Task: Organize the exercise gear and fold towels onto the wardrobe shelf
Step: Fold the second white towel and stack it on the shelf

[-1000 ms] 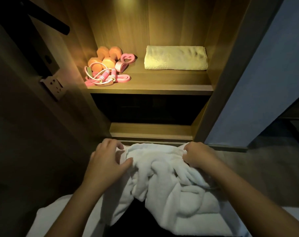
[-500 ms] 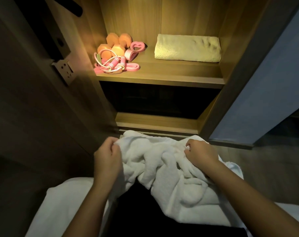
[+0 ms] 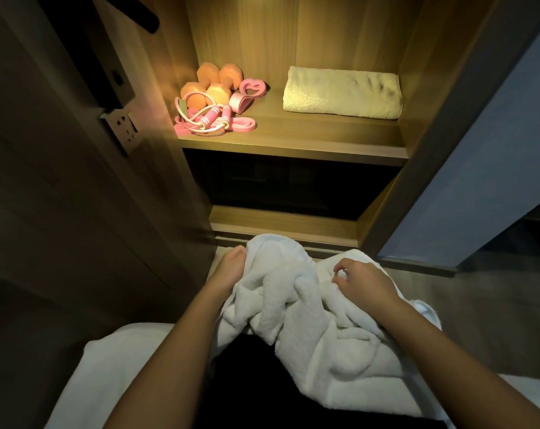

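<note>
A crumpled white towel (image 3: 296, 311) lies bunched over my lap in front of the wardrobe. My left hand (image 3: 231, 267) grips its left edge, fingers buried in the cloth. My right hand (image 3: 360, 281) rests on the right part of the towel with fingers curled, pinching a fold. On the lit wardrobe shelf (image 3: 293, 147) a folded cream towel (image 3: 343, 92) lies at the right. Orange dumbbells (image 3: 211, 85), a pink skipping rope (image 3: 207, 119) and pink bands (image 3: 247, 94) are grouped at the left.
An open wardrobe door (image 3: 77, 150) with a dark handle stands at the left. A blue-grey panel (image 3: 479, 165) borders the right side. Below the shelf is a dark compartment (image 3: 287, 187) above a low wooden ledge. White bedding (image 3: 108, 373) lies under my arms.
The view has tilted and come closer to the wardrobe. My left hand slid to the towel's left edge, and my right hand shifted right with its fingers loosened on a fold.
</note>
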A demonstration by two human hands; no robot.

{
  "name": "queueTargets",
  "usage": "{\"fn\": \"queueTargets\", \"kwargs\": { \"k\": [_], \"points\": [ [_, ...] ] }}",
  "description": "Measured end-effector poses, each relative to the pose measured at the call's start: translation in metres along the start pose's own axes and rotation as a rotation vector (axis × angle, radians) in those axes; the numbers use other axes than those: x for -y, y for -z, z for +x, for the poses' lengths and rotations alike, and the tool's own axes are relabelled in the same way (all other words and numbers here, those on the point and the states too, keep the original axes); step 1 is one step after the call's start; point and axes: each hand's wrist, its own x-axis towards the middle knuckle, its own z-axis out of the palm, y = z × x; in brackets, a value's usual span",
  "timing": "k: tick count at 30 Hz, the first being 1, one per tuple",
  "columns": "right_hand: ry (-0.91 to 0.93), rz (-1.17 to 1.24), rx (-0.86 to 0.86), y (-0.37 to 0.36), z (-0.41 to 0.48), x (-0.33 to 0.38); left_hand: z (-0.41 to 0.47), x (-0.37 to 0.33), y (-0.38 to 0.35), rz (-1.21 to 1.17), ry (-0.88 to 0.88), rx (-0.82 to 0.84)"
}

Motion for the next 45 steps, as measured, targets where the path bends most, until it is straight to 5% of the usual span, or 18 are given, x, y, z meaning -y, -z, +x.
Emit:
{"fn": "queueTargets", "kwargs": {
  "k": [3, 7, 10, 13, 29, 33, 39, 41, 45],
  "points": [
    [0.009, 0.082, 0.028, -0.001, -0.002, -0.005, 0.001, -0.004, -0.001, 0.014, 0.000, -0.014],
    [0.205, 0.533, -0.117, 0.018, -0.011, 0.004, -0.023, -0.043, 0.013, 0.282, -0.383, -0.205],
    [0.366, 0.665, -0.135, 0.047, -0.021, 0.028, -0.055, -0.096, 0.013, 0.528, -0.681, -0.114],
    [0.513, 0.649, -0.061, 0.063, -0.032, 0.050, -0.079, -0.128, 0.001, 0.534, -0.810, 0.006],
    [0.284, 0.542, -0.074, 0.056, -0.022, 0.025, -0.075, -0.099, 0.057, 0.485, -0.448, 0.364],
    [0.224, 0.544, -0.082, 0.051, -0.016, 0.017, -0.076, -0.078, 0.089, 0.327, -0.317, 0.284],
    [0.186, 0.486, -0.087, 0.044, -0.013, 0.019, -0.095, -0.049, 0.031, -0.266, -0.450, -0.349],
    [0.181, 0.468, -0.089, 0.044, -0.013, 0.020, -0.100, -0.047, 0.006, -0.221, -0.569, -0.453],
    [0.168, 0.446, -0.087, 0.042, -0.016, 0.019, -0.105, -0.042, -0.030, 0.142, -0.830, -0.381]
  ]
}}
